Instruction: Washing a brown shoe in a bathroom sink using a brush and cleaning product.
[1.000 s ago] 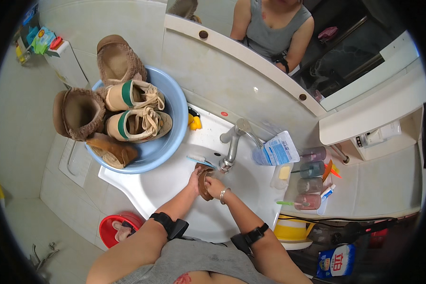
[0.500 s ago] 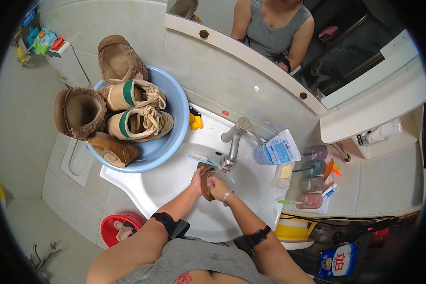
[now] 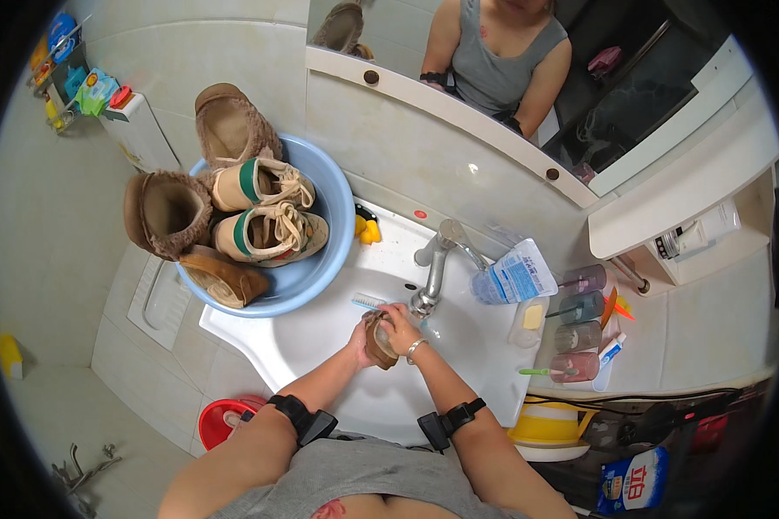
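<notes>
Over the white sink (image 3: 311,346), my left hand (image 3: 359,341) is closed around one side of a small brown shoe (image 3: 379,346). My right hand (image 3: 400,329) grips its other side near the top, and a paler patch of the shoe shows between the hands. They are just below the spout of the chrome faucet (image 3: 426,298). Beyond my hands, a scrub brush with white-blue bristles (image 3: 368,300) lies in the basin, partly hidden by my fingers. A blue basin (image 3: 342,221), heaped with fuzzy brown shoes (image 3: 169,212) and beige-green lace-up sneakers (image 3: 272,233), sits at the sink's left corner.
Right of the faucet are a blue-white pouch (image 3: 516,275), a soap dish (image 3: 528,322) and several cups, including a pink one (image 3: 577,367). A yellow rubber duck (image 3: 368,231) sits behind the sink. Below stand a red bucket (image 3: 225,419) and a yellow-white container (image 3: 549,428).
The brown shoe has been turned in my hands, so a paler part now shows. My right hand has shifted up along it. The whole view has moved slightly.
</notes>
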Demonstrator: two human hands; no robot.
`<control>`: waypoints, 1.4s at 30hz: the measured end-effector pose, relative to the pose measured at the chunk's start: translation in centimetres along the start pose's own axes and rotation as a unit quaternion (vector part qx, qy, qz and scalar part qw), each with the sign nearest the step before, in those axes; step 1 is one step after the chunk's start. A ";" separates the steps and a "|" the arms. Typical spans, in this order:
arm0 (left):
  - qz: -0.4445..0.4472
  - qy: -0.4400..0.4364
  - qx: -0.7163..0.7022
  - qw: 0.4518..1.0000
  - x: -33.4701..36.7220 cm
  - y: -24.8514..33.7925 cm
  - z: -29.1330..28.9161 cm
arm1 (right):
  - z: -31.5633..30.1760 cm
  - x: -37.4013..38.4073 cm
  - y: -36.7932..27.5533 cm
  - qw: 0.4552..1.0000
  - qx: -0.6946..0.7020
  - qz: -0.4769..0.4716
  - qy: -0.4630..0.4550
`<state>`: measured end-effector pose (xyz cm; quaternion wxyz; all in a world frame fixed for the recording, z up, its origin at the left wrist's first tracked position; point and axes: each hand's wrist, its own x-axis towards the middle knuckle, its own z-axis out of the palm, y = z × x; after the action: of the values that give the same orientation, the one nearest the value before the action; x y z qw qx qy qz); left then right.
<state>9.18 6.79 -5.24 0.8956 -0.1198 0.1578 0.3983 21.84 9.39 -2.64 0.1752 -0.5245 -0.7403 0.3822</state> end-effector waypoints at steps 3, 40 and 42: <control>0.001 0.057 0.003 0.998 1.1 -0.5 -1.3 | -0.5 1.2 1.3 0.998 -0.033 0.031 -0.047; -0.082 0.140 0.043 0.986 1.5 -2.6 1.2 | -3.8 0.9 -5.6 0.905 -0.200 0.108 -0.361; -0.058 0.134 0.043 0.988 1.9 -3.0 0.8 | -3.1 1.6 -4.7 0.906 -0.181 0.135 -0.357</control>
<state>12.75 6.37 -4.95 0.8923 -0.1423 0.2864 0.3186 20.24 11.23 2.67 -0.2527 -0.4707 -0.7318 0.4232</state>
